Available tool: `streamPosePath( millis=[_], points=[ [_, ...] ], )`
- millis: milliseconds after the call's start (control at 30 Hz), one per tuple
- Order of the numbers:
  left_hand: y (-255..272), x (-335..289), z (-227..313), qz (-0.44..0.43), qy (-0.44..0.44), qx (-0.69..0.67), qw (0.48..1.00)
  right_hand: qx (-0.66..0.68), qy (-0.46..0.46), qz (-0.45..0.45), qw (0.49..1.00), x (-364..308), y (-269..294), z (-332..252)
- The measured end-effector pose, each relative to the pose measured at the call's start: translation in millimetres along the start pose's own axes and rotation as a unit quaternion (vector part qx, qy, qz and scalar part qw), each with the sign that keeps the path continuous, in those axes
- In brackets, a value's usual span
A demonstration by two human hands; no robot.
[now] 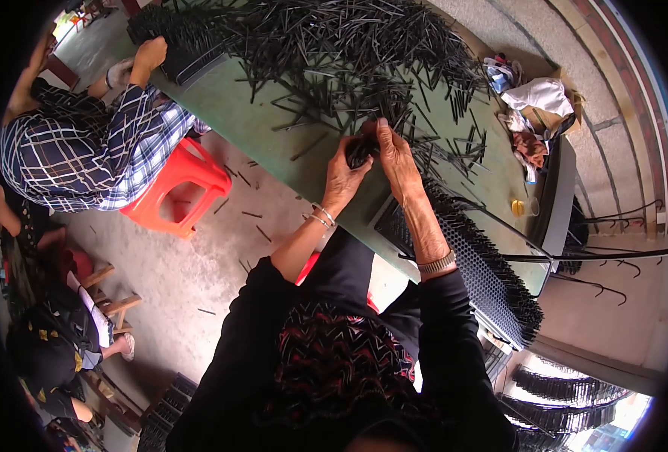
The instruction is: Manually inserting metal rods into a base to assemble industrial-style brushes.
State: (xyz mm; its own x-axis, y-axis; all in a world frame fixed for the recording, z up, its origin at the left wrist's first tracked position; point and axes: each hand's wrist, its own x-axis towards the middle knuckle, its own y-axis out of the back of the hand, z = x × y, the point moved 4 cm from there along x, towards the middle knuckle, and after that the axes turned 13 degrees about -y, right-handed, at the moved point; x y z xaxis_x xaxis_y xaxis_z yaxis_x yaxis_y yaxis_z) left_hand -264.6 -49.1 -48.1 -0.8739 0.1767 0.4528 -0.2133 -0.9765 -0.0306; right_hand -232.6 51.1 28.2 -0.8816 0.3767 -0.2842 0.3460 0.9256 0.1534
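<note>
We see the left hand [343, 177] and the right hand [397, 162] near together above the desk [232, 102], both with the fingers curled around a dark bunch [357, 157], whose single pieces we cannot tell; the black sticks [334, 38] lie in a loose heap just beyond, probably to be in easy reach; the board with holes [460, 270] is below the right forearm [427, 230], perhaps for the same reason; the sticks look thin, straight and stiff; the board has a honeycomb-like pattern; the desk is green and flat.
</note>
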Motion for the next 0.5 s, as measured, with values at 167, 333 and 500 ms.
streamPosePath(
  millis=[167, 333, 500],
  points=[
    [0.0, -1.1, -3.7, -0.034, 0.046, -0.06, 0.997, -0.069, 0.003, 0.013, 0.998, -4.6, 0.7, -5.4],
    [6.2, -13.8, -15.4, -0.006, 0.02, -0.051, 0.998, -0.085, 0.065, 0.049, 0.993, -9.2, -22.5, 14.5],
    [-3.7, -18.3, -14.5, -0.049, 0.036, -0.053, 0.997, -0.108, 0.03, 0.03, 0.993, -4.6, -8.0, 12.1]
  ],
)
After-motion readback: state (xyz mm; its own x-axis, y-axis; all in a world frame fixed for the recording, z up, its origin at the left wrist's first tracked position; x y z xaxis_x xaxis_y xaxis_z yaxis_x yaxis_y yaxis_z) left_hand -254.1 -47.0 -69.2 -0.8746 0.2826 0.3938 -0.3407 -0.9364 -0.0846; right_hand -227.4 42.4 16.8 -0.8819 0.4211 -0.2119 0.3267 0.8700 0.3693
